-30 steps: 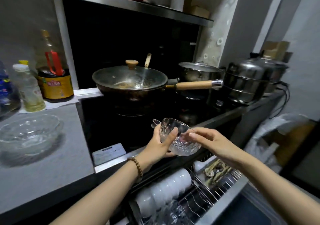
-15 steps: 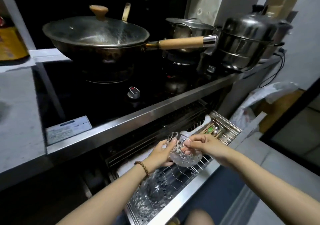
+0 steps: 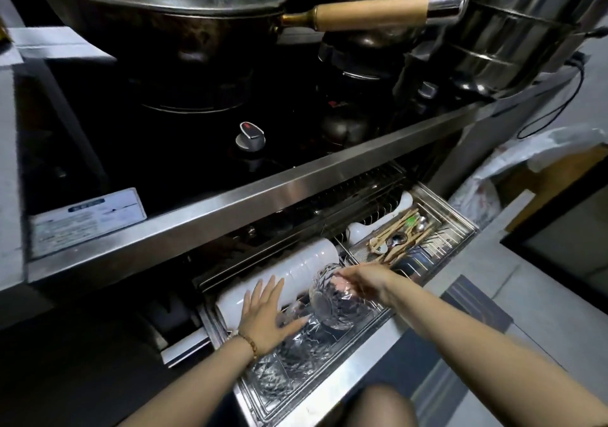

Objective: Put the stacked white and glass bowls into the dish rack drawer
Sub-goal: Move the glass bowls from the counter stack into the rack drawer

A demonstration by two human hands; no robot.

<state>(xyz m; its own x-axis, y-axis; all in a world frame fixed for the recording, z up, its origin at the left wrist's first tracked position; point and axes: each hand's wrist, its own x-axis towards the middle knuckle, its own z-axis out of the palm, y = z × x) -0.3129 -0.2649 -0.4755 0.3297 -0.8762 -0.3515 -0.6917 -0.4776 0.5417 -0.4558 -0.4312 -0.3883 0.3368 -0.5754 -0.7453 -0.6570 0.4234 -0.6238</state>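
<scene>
Drawer point(image 3: 437, 249) of wire dish rack pulled out below steel stove front. Right hand point(image 3: 365, 283) in closed grip on glass bowl point(image 3: 339, 301), tilted on edge beside row of white bowls point(image 3: 286, 278). Left hand point(image 3: 266, 314) flat, fingers spread, over racked glassware point(image 3: 289, 361). Wok point(image 3: 164, 9) on stove above.

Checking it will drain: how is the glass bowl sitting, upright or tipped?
Tipped on its side: the glass bowl faces left in the rack, right hand on it.
</scene>
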